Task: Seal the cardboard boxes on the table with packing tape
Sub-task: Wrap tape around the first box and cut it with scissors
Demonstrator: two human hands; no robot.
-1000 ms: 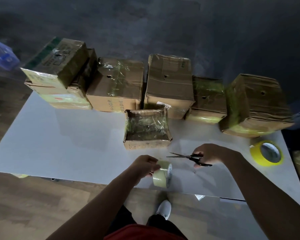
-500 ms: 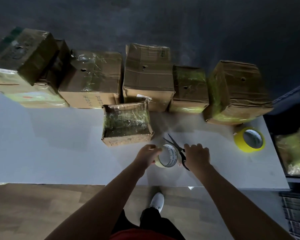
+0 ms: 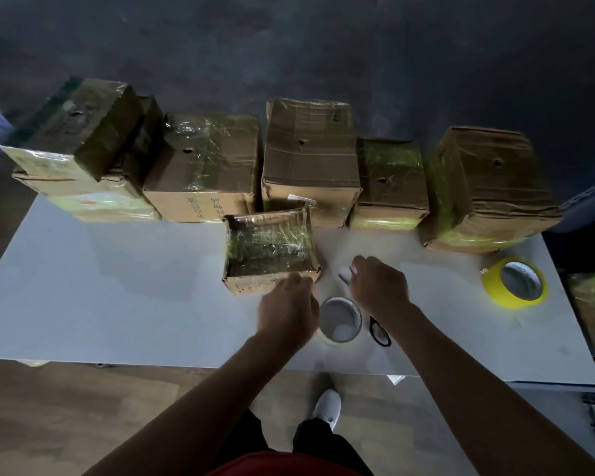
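Small brown tape-wrapped cardboard box (image 3: 268, 255) central on white surface (image 3: 117, 286). Left hand (image 3: 287, 310) blurred at its near edge, right hand (image 3: 380, 292) over black-handled scissors (image 3: 380, 333); grips unreadable. Clear tape roll (image 3: 337, 309) flat between. Brace box before taping.

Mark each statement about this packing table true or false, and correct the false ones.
1. A yellow roll lies on the table, at the right. True.
2. The left hand holds the scissors. False: they lie on the table under the wrist of the right hand.
3. The clear roll lies flat between the two hands. True.
4. The small box is stacked on another box. False: it stands on the table, in front of the row of boxes.
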